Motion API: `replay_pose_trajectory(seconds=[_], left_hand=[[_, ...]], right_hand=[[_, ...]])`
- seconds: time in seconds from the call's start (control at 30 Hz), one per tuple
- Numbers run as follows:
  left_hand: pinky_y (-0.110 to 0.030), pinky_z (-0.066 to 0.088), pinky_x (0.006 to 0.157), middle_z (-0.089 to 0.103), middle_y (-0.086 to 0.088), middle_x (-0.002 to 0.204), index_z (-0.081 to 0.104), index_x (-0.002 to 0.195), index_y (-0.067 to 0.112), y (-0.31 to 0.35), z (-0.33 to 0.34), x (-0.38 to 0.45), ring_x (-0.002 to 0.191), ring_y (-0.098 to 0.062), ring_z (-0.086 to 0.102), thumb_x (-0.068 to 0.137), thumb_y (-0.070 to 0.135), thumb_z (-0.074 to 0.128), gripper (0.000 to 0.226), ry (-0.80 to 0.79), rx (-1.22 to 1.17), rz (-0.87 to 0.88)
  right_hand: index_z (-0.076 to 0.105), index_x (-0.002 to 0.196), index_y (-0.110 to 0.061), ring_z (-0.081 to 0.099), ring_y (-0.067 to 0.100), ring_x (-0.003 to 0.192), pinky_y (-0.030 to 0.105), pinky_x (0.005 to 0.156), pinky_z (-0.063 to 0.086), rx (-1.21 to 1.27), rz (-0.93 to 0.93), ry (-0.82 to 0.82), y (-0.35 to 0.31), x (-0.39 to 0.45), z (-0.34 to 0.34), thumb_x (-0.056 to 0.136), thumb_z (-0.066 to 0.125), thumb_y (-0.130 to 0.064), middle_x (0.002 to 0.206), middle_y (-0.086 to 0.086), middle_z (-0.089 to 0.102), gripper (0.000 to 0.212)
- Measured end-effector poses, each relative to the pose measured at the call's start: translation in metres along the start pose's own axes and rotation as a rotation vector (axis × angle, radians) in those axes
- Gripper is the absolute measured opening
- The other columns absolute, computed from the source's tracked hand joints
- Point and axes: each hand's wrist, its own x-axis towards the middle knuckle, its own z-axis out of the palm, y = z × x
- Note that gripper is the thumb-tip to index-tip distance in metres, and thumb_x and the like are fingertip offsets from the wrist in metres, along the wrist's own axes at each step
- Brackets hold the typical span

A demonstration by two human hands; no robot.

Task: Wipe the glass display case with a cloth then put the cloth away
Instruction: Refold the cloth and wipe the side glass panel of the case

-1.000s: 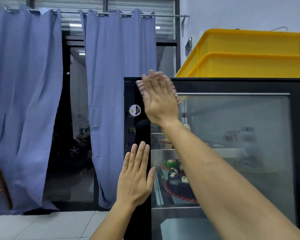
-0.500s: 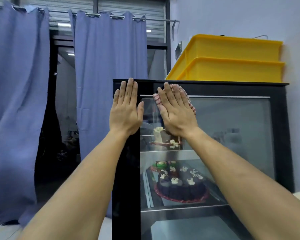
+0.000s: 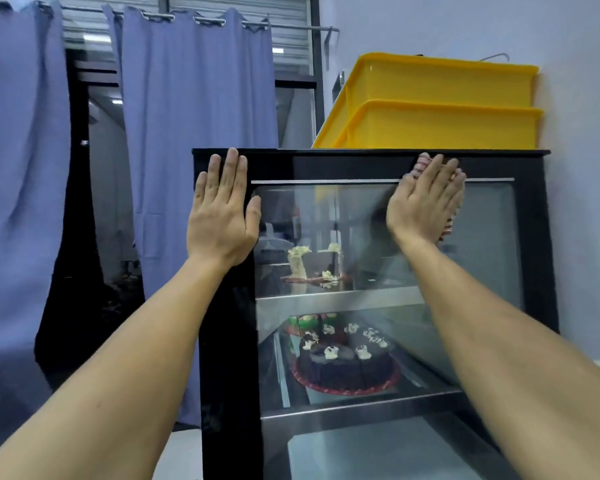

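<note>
- The right hand (image 3: 421,206) lies flat with straight fingers, pressing the red-and-white cloth (image 3: 448,226) against the top of the glass display case (image 3: 489,237), close under its black upper frame; nothing is gripped, the cloth is only pinned by the palm.
- The left hand (image 3: 220,211) is spread open and flat on the case's black left corner post, holding nothing, apparently as a brace.
- Because the cloth is only pressed, any easing of pressure during a stroke could let it slide out and drop to the floor.
- Leaning hard on the pane risks rocking the case, disturbing the chocolate cake (image 3: 345,365) inside or the yellow bins (image 3: 440,102) stacked on top.
- Bare fingers overlapping the cloth's edge could smear the glass.
</note>
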Motion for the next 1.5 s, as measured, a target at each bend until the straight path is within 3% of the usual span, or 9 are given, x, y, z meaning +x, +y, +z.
replay_pose_trajectory(seconds=[0.17, 0.27, 0.6, 0.77, 0.87, 1.13, 1.23, 1.4, 1.5], left_hand=[[-0.034, -0.010, 0.130, 0.002, -0.001, 0.175, 0.011, 0.167, 0.014, -0.002, 0.002, 0.001, 0.162, -0.020, -0.005, 0.107, 0.043, 0.024, 0.068, 0.004, 0.006, 0.000], [-0.033, -0.009, 0.130, 0.003, 0.000, 0.175, 0.012, 0.167, 0.016, -0.004, 0.002, 0.001, 0.161, -0.018, -0.004, 0.107, 0.044, 0.023, 0.067, 0.009, 0.005, 0.008], [-0.040, -0.005, 0.131, 0.007, -0.001, 0.175, 0.019, 0.167, 0.022, 0.000, 0.004, 0.000, 0.162, -0.026, 0.001, 0.107, 0.042, 0.028, 0.064, 0.034, 0.020, 0.016], [-0.039, -0.006, 0.131, 0.013, 0.003, 0.174, 0.022, 0.166, 0.024, -0.004, 0.006, 0.000, 0.162, -0.025, 0.001, 0.107, 0.040, 0.025, 0.061, 0.039, 0.006, 0.043], [-0.039, -0.005, 0.131, 0.013, 0.003, 0.174, 0.022, 0.166, 0.023, -0.005, 0.006, 0.000, 0.162, -0.025, 0.003, 0.106, 0.039, 0.027, 0.062, 0.038, -0.002, 0.044], [-0.041, -0.003, 0.131, 0.013, 0.003, 0.173, 0.022, 0.166, 0.023, -0.002, 0.006, -0.001, 0.162, -0.025, 0.003, 0.105, 0.042, 0.029, 0.064, 0.059, -0.001, 0.028], [-0.041, -0.004, 0.131, 0.014, 0.002, 0.173, 0.023, 0.166, 0.023, -0.002, 0.008, -0.001, 0.162, -0.027, 0.004, 0.105, 0.044, 0.031, 0.065, 0.080, -0.003, 0.026], [-0.044, -0.002, 0.131, 0.016, 0.000, 0.173, 0.025, 0.166, 0.021, -0.003, 0.008, -0.002, 0.161, -0.028, 0.005, 0.105, 0.043, 0.031, 0.065, 0.085, -0.007, 0.044], [-0.041, -0.004, 0.131, 0.015, 0.000, 0.173, 0.024, 0.166, 0.021, -0.003, 0.006, -0.002, 0.161, -0.028, 0.005, 0.105, 0.043, 0.031, 0.065, 0.078, -0.010, 0.045]], right_hand=[[0.024, 0.165, -0.010, 0.009, 0.033, 0.161, 0.046, 0.131, -0.001, -0.082, -0.793, -0.046, -0.061, -0.049, 0.032, 0.107, 0.034, -0.036, 0.173, 0.016, 0.014, 0.065], [0.027, 0.165, -0.013, 0.014, 0.032, 0.160, 0.047, 0.131, 0.006, -0.094, -0.932, -0.051, -0.048, -0.027, 0.028, 0.109, 0.035, -0.036, 0.173, 0.013, 0.018, 0.061], [-0.003, 0.167, -0.012, -0.012, 0.030, 0.161, 0.045, 0.130, -0.010, -0.040, 0.069, -0.048, 0.053, 0.039, -0.021, 0.104, 0.008, -0.046, 0.174, 0.012, -0.011, 0.072], [0.021, 0.166, -0.009, 0.008, 0.032, 0.161, 0.048, 0.131, 0.002, -0.142, -0.795, -0.049, -0.020, -0.039, 0.016, 0.106, 0.034, -0.039, 0.174, 0.016, 0.012, 0.068], [0.028, 0.165, -0.014, 0.014, 0.030, 0.161, 0.048, 0.131, 0.008, -0.136, -0.989, -0.088, -0.019, -0.019, 0.013, 0.106, 0.038, -0.040, 0.173, 0.012, 0.019, 0.065], [-0.004, 0.167, -0.013, -0.012, 0.026, 0.161, 0.044, 0.130, -0.007, -0.058, 0.016, -0.055, 0.098, 0.077, -0.034, 0.108, 0.012, -0.046, 0.174, 0.009, -0.013, 0.069], [-0.006, 0.166, -0.011, -0.013, 0.027, 0.161, 0.043, 0.130, -0.010, -0.031, 0.160, -0.047, 0.078, 0.074, -0.035, 0.111, 0.013, -0.043, 0.174, 0.010, -0.014, 0.067], [0.018, 0.166, -0.011, 0.007, 0.030, 0.161, 0.045, 0.131, 0.000, -0.120, -0.721, -0.063, 0.028, 0.018, 0.004, 0.108, 0.025, -0.038, 0.173, 0.004, 0.004, 0.064], [0.024, 0.165, -0.019, 0.010, 0.029, 0.161, 0.044, 0.130, 0.003, -0.113, -0.779, -0.060, 0.049, 0.053, -0.007, 0.108, 0.028, -0.038, 0.174, 0.006, 0.014, 0.060]])
